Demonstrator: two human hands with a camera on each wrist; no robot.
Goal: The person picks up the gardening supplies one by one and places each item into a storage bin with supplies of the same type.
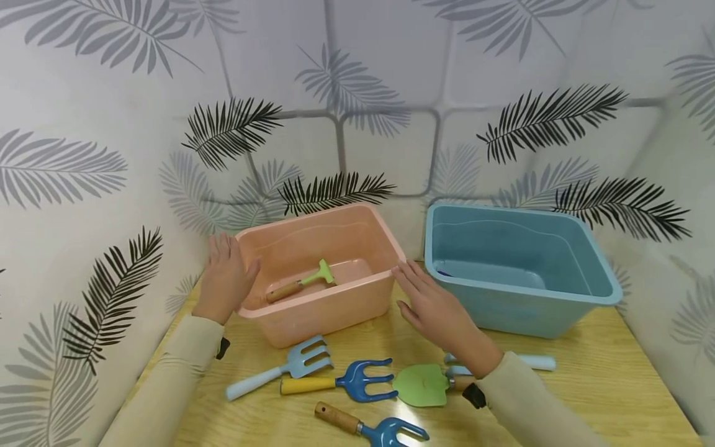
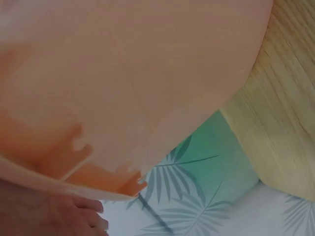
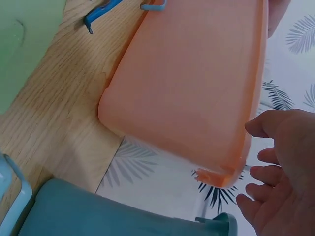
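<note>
Leaf-printed sheeting point(image 1: 385, 68) hangs behind and around the wood-grained tabletop point(image 1: 620, 372), and near the back it's the peach bin point(image 1: 329, 313) getting all the attention, standing slightly askew to the left of a blue bin point(image 1: 519, 310)! On the left end, the left hand point(image 1: 226, 273) lies against the rim, fingers straight, thumb out over the inside. Across at the near right corner, the right hand point(image 1: 432, 304) reaches in, fingers loosely extended and slightly apart, fingertips at the rim, nothing pinched. Inside the peach bin lies a small green-headed tool point(image 1: 301, 282), wooden handle to the left. And look at the front row: a pale blue fork point(image 1: 286, 367) just before the bin, a yellow-handled blue fork point(image 1: 346, 381) beside it, a green trowel point(image 1: 420, 385) with its handle running under the right wrist, and a wooden-handled blue fork point(image 1: 360, 428) nearest of all! Another pale blue tool point(image 1: 539, 362) pokes out beyond the right forearm, partly hidden.
</note>
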